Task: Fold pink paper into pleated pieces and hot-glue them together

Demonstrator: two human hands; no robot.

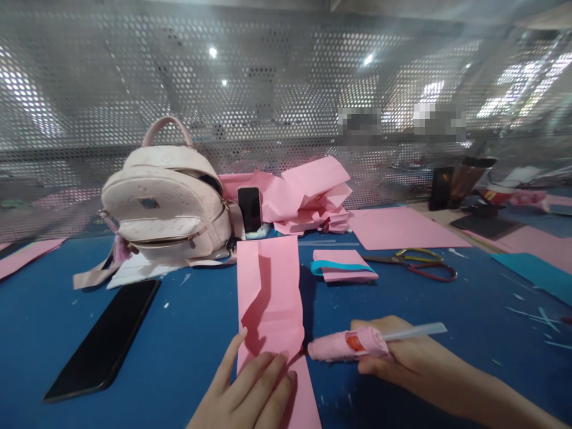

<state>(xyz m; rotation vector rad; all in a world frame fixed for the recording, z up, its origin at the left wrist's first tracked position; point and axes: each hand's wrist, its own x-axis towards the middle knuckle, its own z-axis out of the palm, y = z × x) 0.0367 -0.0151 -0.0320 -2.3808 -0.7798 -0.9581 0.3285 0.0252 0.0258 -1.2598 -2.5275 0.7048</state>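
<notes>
My left hand lies with its fingers stretched out on a long piece of folded pink paper, holding it against the blue table. One side of the paper's upper part stands up in a raised flap. My right hand is closed around a glue gun covered in pink, with a clear glue stick poking out of its back end. The gun's nozzle is at the paper's right edge, close to my left fingertips. Whether it touches the paper I cannot tell.
Scissors lie beside a small pink folded piece with a blue strip. A black phone rests at left. Behind are a pale backpack, another phone, crumpled pink paper and a perforated metal screen.
</notes>
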